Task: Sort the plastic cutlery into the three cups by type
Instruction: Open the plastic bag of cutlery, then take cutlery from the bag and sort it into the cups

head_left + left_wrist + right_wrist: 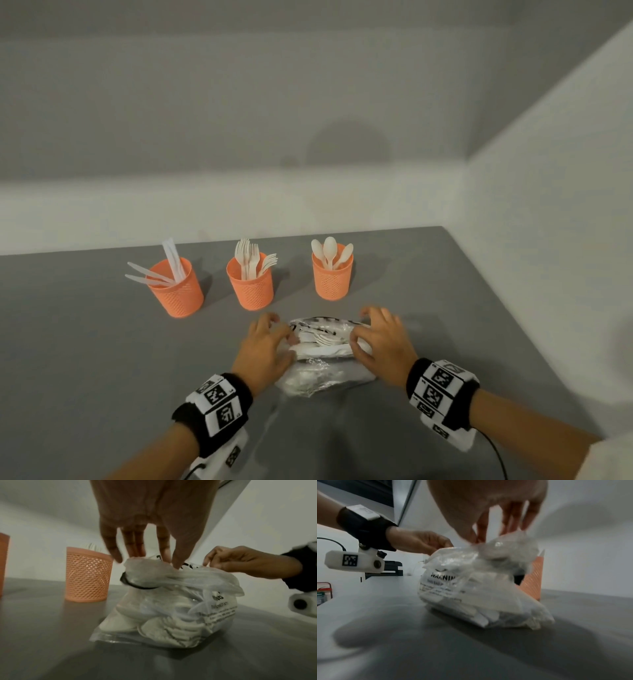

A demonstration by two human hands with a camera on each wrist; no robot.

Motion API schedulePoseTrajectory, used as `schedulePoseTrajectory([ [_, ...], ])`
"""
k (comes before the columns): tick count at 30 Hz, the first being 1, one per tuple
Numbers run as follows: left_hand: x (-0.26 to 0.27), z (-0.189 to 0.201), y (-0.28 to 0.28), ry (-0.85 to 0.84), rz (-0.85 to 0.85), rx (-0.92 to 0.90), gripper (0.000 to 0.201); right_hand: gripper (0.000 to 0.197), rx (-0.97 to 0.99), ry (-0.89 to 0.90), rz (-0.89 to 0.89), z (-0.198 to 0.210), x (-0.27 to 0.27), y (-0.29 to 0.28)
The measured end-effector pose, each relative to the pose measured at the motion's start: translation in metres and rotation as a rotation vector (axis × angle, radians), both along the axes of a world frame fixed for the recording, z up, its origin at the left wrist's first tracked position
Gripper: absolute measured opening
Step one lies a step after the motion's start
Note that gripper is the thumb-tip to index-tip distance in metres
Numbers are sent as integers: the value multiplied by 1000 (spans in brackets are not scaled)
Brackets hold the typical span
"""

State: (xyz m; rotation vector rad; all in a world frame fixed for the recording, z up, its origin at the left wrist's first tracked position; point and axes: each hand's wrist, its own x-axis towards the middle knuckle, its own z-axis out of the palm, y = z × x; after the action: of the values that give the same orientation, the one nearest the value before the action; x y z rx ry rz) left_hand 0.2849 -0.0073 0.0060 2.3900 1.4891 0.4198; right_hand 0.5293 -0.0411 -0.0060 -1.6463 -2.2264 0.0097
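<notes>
While both hands, left hand (265, 346) and right hand (380, 342), pinch the plastic bag (171, 608) mouth mid-bench in a closed grip, widen it evenly; unsorted cutlery (322, 344) remains inside, near three orange mesh cups (251, 286).

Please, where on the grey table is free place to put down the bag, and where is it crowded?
Bare table lies left of the left hand, below the knife cup, and right of the spoon cup. Crowded: the strip between the fork cup and the bag.
</notes>
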Motion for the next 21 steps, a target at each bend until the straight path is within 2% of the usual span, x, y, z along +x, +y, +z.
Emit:
schedulePoseTrajectory([
  [2, 8, 0, -1, 86, 16, -20, 25, 18, -183, 15, -95, -1, -4, 4],
  [3, 10, 2, -4, 131, 61, -86, 30, 18, -288, 36, -144, -2, -4, 5],
  [5, 12, 7, -6, 244, 164, -204, 39, 30, -425, 23, -187, 2, -3, 4],
  [8, 18, 12, -3, 279, 203, -240, 47, 52, -423, -8, -164, 11, -3, 6],
  [11, 27, 18, 6, 240, 158, -228, 50, 64, -363, 45, -182, 18, 6, 10],
  [18, 71, 29, 29, 13, -1, -226, 65, 61, -244, 252, -349, 25, 54, -6],
  [21, 99, 27, 30, -98, -76, -207, 55, 60, -287, 238, -464, 26, 75, -18],
])
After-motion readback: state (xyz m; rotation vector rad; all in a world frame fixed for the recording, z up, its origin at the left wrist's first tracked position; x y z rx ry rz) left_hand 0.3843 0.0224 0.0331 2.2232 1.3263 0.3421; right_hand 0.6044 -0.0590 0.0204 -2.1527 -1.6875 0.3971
